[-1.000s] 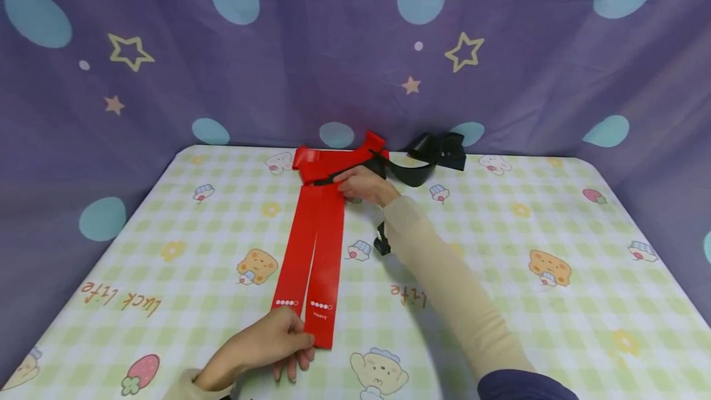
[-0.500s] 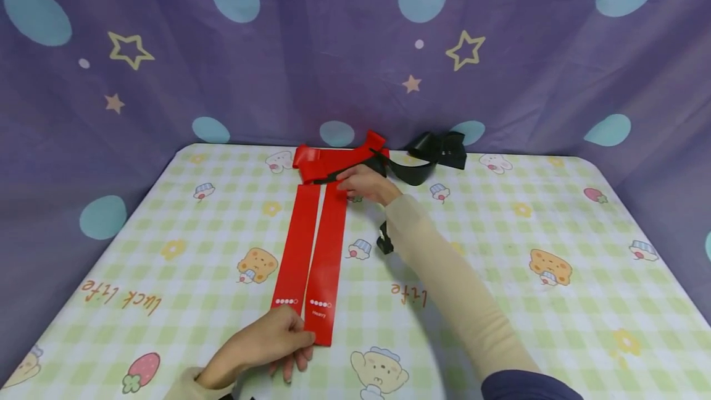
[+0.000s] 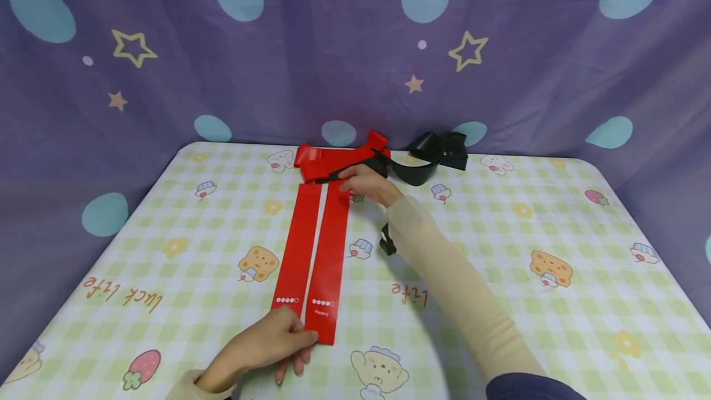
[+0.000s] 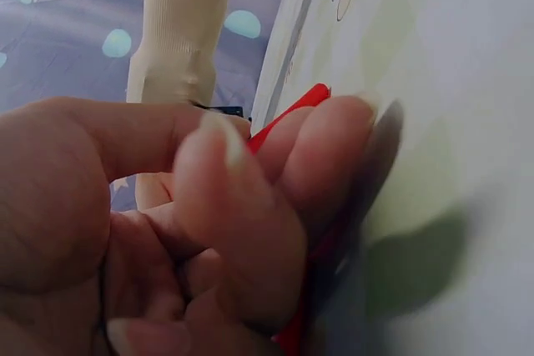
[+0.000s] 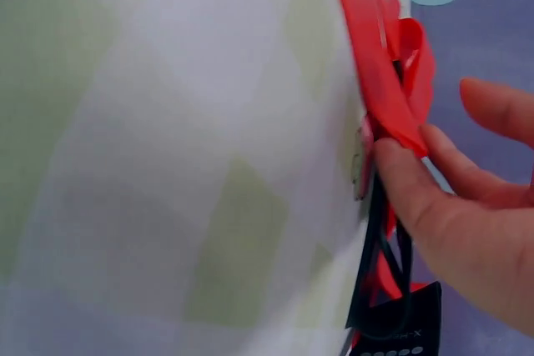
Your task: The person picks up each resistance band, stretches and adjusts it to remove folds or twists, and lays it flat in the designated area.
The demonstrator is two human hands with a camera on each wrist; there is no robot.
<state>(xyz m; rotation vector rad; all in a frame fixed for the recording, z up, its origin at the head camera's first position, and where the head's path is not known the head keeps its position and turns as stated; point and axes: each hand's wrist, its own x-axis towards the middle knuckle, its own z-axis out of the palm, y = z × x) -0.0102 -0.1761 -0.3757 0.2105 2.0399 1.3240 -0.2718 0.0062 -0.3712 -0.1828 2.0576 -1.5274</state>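
Two flat red resistance bands lie side by side: a left band [image 3: 300,233] and a right band [image 3: 329,252], marked "Heavy" beside a row of white dots. A thin gap runs between them. My left hand [image 3: 278,339] holds the bands at their near ends, its thumb at the right band's near edge and its fingers partly under them. At the far end, my right hand [image 3: 366,184] pinches the right band between thumb and fingers. The right wrist view shows the fingertips on the corner of the red band [image 5: 380,89].
Behind the bands lies a crumpled red band [image 3: 344,158] with black bands [image 3: 413,175] curled at the back right. A small black piece [image 3: 387,241] sits by the right sleeve. A purple curtain [image 3: 355,48] hangs behind the checked tablecloth [image 3: 500,301].
The far end of the right band has moved slightly right, away from the left one. They overlapped there earlier; now a gap runs between them. The left hand stays at the near ends.
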